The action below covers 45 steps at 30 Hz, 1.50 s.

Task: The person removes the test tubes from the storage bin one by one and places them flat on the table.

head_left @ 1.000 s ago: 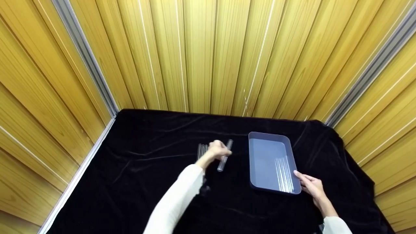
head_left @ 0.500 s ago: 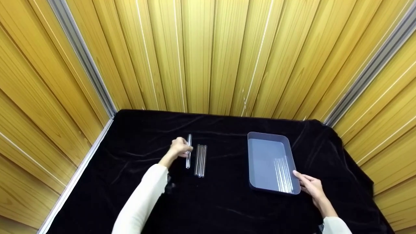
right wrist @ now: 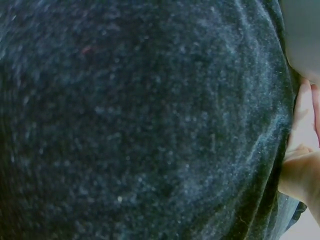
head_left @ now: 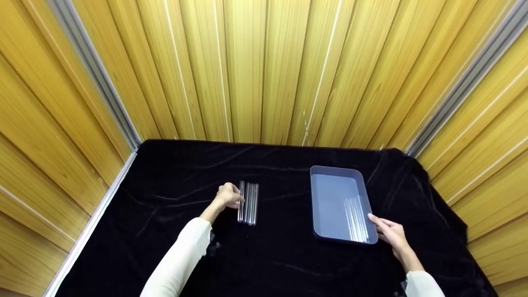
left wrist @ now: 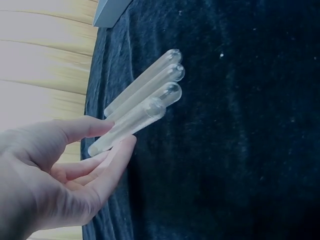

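The person's left hand (head_left: 228, 197) sits at the left edge of a row of 4 clear glass test tubes (head_left: 248, 203) lying side by side on the black velvet cloth (head_left: 165, 231). In the left wrist view the thumb and forefinger lie fairly straight w/ a gap between them, and the leftmost tube (left wrist: 126, 125) rests in that gap, touching the fingertips (left wrist: 125, 145). It's a light touch, not a clamp; the other fingers fold loosely into the palm. All 4 tubes are parallel and touching or nearly so, rounded ends toward the person, open ends toward the wall. The leftmost one sits slightly offset from the other 3 in the wrist view.

The right hand (head_left: 390, 233) rests at the near right corner of a grey rectangular tray (head_left: 330, 175), fingers stretched out along its rim, touching it. The right wrist view shows mostly cloth, w/ only a bit of the fingers (right wrist: 301, 170) and the tray edge at the frame's right side. More clear tubes (head_left: 357, 218) lie inside the tray, bunched toward its near right part; exact count can't be told.

Tray and tube row are well apart on the cloth, tray to the right. Yellow wood-panel walls (head_left: 264, 70) w/ grey metal strips surround the table.
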Available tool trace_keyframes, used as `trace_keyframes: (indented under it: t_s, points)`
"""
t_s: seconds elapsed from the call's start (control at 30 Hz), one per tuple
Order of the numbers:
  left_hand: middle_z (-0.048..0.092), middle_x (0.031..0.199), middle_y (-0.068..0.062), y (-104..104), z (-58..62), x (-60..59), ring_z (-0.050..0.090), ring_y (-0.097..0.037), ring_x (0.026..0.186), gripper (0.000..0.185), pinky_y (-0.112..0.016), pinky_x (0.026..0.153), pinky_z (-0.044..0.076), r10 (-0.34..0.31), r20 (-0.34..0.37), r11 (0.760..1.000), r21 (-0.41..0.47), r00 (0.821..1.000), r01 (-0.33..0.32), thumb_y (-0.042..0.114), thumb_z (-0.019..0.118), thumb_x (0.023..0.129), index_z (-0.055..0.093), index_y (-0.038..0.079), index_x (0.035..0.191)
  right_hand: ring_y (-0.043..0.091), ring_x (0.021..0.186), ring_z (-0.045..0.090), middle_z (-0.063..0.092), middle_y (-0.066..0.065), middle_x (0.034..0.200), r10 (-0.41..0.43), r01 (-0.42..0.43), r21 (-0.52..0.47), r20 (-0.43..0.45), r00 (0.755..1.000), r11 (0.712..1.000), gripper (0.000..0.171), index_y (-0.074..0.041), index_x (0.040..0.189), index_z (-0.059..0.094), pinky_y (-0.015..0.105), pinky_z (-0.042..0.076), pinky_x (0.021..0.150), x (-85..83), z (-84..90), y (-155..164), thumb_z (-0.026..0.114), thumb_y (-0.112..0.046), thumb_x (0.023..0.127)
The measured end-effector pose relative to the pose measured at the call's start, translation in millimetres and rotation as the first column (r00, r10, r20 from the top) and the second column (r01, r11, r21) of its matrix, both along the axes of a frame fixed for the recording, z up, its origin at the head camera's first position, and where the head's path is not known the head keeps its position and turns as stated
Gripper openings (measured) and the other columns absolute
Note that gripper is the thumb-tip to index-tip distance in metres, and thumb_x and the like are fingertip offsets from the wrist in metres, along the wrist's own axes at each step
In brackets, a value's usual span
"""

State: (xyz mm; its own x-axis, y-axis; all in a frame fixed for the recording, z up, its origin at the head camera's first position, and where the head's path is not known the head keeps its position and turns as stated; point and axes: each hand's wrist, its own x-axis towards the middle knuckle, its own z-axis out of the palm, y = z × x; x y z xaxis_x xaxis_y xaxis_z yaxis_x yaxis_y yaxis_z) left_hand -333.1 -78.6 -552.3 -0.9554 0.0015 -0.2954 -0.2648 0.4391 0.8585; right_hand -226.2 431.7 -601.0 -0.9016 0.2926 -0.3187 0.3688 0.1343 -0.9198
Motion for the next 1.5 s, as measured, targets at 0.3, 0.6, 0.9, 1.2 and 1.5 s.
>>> trace_keyframes:
  t_s: [0.3,0.6,0.9,1.2,1.5]
  points:
    - [0.072,0.085,-0.021,-0.4,-7.2,6.2,0.078,-0.032,0.070,0.031,-0.035,0.063,0.066,0.008,0.001,0.999,0.033,1.000,-0.008,-0.013,0.074,0.074,0.064,-0.011,0.104,0.000,0.080,0.070,0.075,-0.011,0.087,0.015,-0.015,0.006,-0.006,1.000,1.000,0.037,-0.007,0.115,0.073,0.017,0.061,0.074,-5.8,2.6,-1.3,0.071,-0.039,0.095]
    - [0.073,0.086,-0.026,10.4,-13.2,1.1,0.077,-0.028,0.064,0.025,-0.032,0.059,0.065,-0.004,-0.021,0.999,-0.041,1.000,0.003,-0.009,0.072,0.078,0.064,-0.010,0.101,-0.001,0.080,0.070,0.075,-0.011,0.088,0.006,-0.006,0.016,0.008,1.000,1.000,0.044,-0.004,0.120,0.071,0.017,0.061,0.073,-2.1,0.8,5.9,0.071,-0.040,0.095]
    - [0.074,0.089,-0.013,25.9,-13.8,-12.1,0.072,-0.029,0.076,0.012,-0.044,0.065,0.062,-0.069,-0.238,0.942,-0.336,0.969,-0.015,0.014,0.072,0.076,0.069,0.011,0.088,-0.001,0.080,0.071,0.075,-0.012,0.087,0.002,-0.002,0.001,0.008,1.000,1.000,0.035,-0.009,0.112,0.074,0.017,0.061,0.073,1.5,-2.8,5.4,0.071,-0.040,0.095]
    - [0.077,0.081,-0.012,91.1,31.8,11.0,0.075,-0.027,0.067,0.019,-0.030,0.059,0.061,-0.277,-0.343,0.926,-0.345,0.898,0.154,0.010,0.072,0.081,0.074,0.003,0.099,0.000,0.080,0.071,0.075,-0.011,0.086,0.008,-0.008,-0.026,0.001,1.000,1.000,0.029,-0.012,0.109,0.075,0.017,0.062,0.074,-1.1,-4.0,-0.4,0.072,-0.038,0.095]
    - [0.078,0.087,-0.005,166.0,56.0,31.1,0.072,-0.015,0.073,0.016,-0.026,0.065,0.059,-0.440,-0.318,0.878,-0.347,0.840,0.328,0.014,0.074,0.085,0.075,0.009,0.100,0.001,0.078,0.072,0.076,-0.009,0.084,0.006,-0.006,-0.045,0.006,1.000,0.999,0.021,-0.018,0.100,0.077,0.018,0.062,0.072,-4.3,-0.9,1.4,0.073,-0.037,0.094]
